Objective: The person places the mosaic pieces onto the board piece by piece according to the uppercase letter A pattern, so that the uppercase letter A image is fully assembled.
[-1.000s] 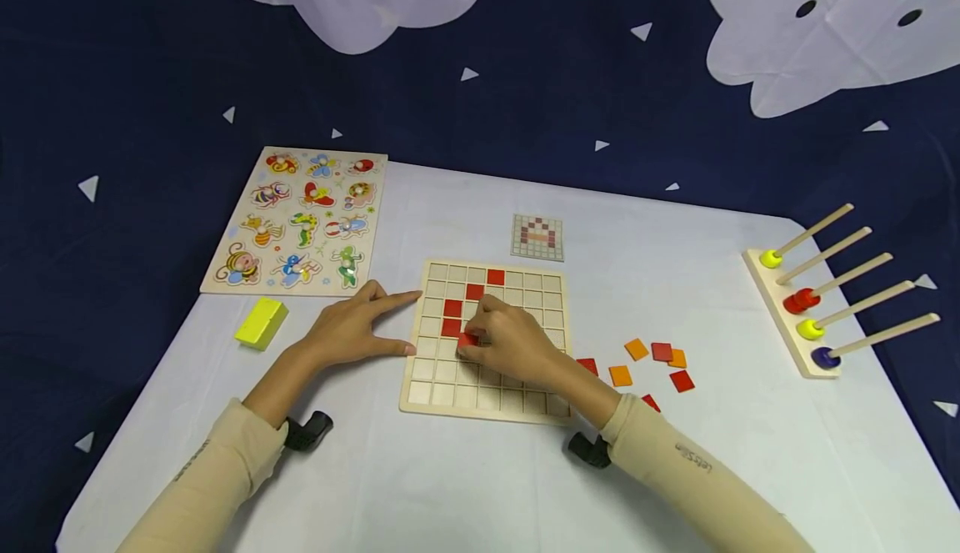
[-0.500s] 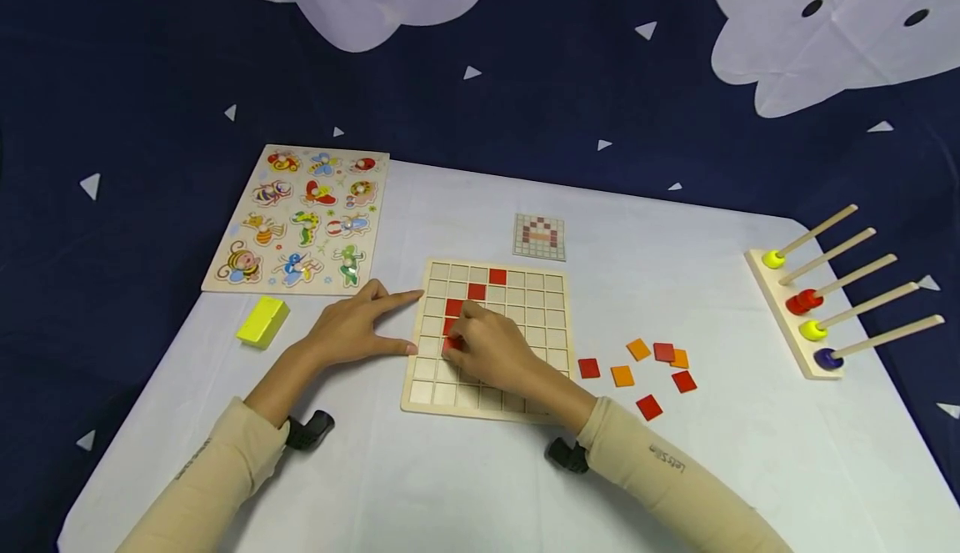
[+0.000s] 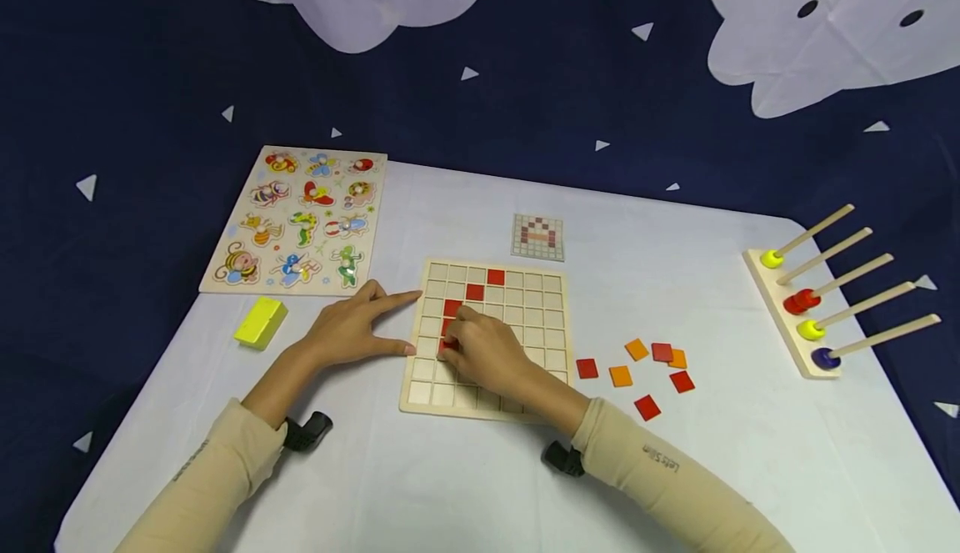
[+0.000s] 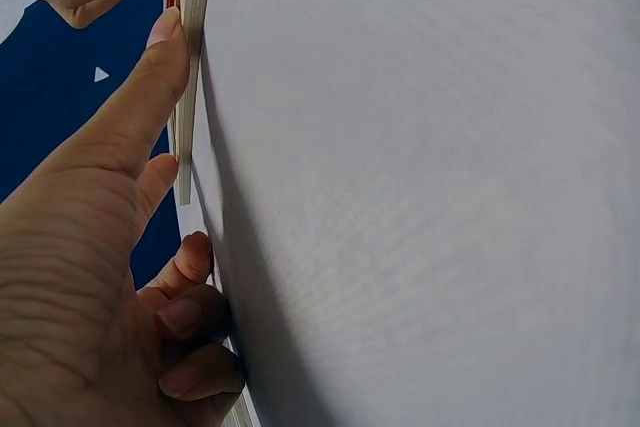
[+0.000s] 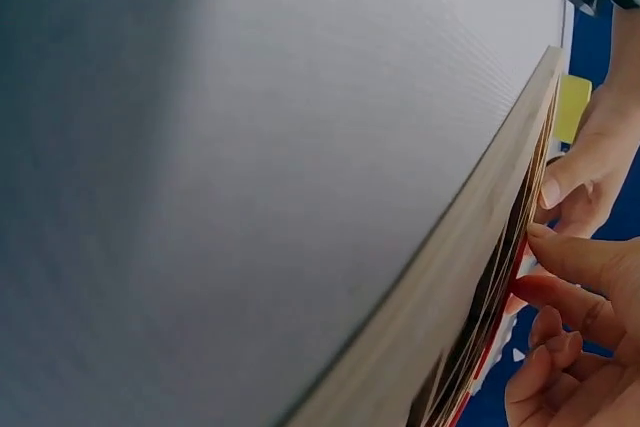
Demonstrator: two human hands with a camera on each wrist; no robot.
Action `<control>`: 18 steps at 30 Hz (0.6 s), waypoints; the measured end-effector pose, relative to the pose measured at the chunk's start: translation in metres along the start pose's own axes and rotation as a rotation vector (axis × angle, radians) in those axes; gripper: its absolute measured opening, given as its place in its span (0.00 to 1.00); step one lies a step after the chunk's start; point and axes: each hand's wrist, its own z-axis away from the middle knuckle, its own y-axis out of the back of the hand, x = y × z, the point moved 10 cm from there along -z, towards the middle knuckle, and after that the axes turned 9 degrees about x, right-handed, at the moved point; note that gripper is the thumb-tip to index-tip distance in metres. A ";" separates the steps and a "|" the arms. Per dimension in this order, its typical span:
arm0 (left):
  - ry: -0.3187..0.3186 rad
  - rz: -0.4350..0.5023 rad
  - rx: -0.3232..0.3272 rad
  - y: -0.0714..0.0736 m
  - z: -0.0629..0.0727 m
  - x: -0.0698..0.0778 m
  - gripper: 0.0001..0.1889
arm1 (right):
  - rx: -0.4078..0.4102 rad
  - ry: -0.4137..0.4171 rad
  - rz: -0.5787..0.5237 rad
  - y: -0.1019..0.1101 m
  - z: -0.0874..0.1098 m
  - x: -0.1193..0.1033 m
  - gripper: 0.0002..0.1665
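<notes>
A wooden grid board (image 3: 480, 400) lies on the table in the head view. My left hand (image 3: 347, 328) rests at its left edge, thumb and index finger stretched out against the rim. My right hand (image 3: 487, 351) is over the left part of the board and pinches a red square tile (image 3: 445, 348) between thumb and index finger, at a cell below a column of red tiles. The right fingers partly cover that tile and the one above. Other red tiles (image 3: 475, 292) sit in cells running up to the top row. In the right wrist view, thumb and index finger meet the tile's red edge (image 5: 521, 257).
Right of the board lie loose red tiles (image 3: 647, 408) and orange tiles (image 3: 620, 376). A small pattern card (image 3: 537, 237) is behind the board. An insect puzzle (image 3: 300, 219), a yellow block (image 3: 261, 324) and a peg stand (image 3: 795, 319) with coloured beads stand around.
My right hand has moved left across the board with the red tile, bringing it to the cell under the column of red tiles. My left hand has stayed at the board's edge.
</notes>
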 end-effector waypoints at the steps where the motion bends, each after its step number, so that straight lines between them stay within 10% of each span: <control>1: 0.001 0.000 -0.002 0.000 0.000 0.000 0.45 | -0.002 0.002 0.007 0.001 0.000 0.000 0.14; 18: 0.010 -0.008 0.002 0.000 0.000 -0.001 0.46 | 0.126 -0.173 -0.085 0.063 0.046 0.078 0.15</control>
